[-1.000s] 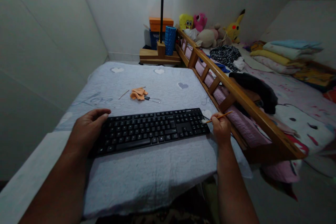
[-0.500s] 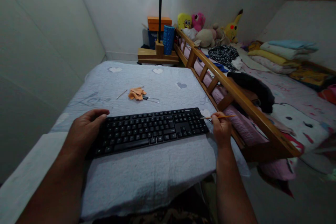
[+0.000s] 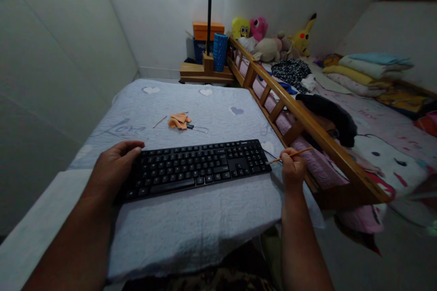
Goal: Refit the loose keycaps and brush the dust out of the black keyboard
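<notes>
A black full-size keyboard [image 3: 191,166] lies slightly askew on the pale blue quilted cover [image 3: 191,232]. At its left end my left hand [image 3: 114,166] is closed around the edge, its thumb near the top corner; the lower fingers are hidden. My right hand [image 3: 292,168], just off the keyboard's right end, pinches a thin brush [image 3: 296,153] with an orange handle. The brush's pale tip is over or beside the number pad's right edge; whether it touches is too small to tell.
Beyond the keyboard lie an orange cloth [image 3: 179,121], a wire-ended tool [image 3: 198,128] with a dark grip, and a thin stick [image 3: 159,122]. A wooden bed rail [image 3: 293,104] runs close by my right hand. A black pole [image 3: 209,9] stands at the back.
My right hand has shifted slightly right, and the brush has tilted, its tip moving down and right towards the keyboard's right edge. My left hand stays on the keyboard.
</notes>
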A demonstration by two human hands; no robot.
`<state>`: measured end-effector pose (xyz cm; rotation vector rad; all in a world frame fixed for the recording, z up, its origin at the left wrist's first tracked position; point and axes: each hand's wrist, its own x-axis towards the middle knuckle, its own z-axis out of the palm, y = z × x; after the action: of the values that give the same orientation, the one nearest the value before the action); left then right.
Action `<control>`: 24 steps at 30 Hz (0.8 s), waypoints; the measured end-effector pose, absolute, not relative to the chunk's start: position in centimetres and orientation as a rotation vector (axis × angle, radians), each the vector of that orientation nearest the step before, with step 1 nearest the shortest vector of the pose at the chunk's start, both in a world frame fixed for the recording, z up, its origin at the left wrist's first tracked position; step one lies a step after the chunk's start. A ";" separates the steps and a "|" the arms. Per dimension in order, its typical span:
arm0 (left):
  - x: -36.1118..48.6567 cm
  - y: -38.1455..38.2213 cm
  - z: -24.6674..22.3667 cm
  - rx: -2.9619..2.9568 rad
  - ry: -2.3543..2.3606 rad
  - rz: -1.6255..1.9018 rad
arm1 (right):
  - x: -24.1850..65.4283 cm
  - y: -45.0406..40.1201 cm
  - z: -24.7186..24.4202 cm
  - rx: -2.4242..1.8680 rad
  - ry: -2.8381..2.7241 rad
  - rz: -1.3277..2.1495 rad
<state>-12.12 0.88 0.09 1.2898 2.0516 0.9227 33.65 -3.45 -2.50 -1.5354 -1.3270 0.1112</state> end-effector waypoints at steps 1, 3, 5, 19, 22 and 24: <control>-12.1 0.9 0.1 1.299 2.058 0.919 | 33.5 -3.4 -2.5 -1.538 -1.339 0.110; -12.2 1.0 0.0 1.311 2.067 0.919 | 33.2 -3.3 -2.4 -1.550 -1.379 0.119; -12.2 0.9 0.1 1.312 2.064 0.926 | 33.1 -3.3 -2.3 -1.561 -1.411 0.128; -12.1 1.0 0.3 1.302 2.046 0.909 | 32.4 -2.4 1.8 -1.550 -1.376 0.162; -12.2 1.0 0.2 1.311 2.032 0.916 | 31.0 -0.9 2.7 -1.562 -1.535 0.200; -12.1 0.9 0.3 1.305 2.028 0.920 | 30.2 -0.1 2.3 -1.553 -1.594 0.184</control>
<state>-12.14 0.91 0.32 1.3052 2.0277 0.9198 30.18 -0.10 2.33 -1.5533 -1.5944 0.1845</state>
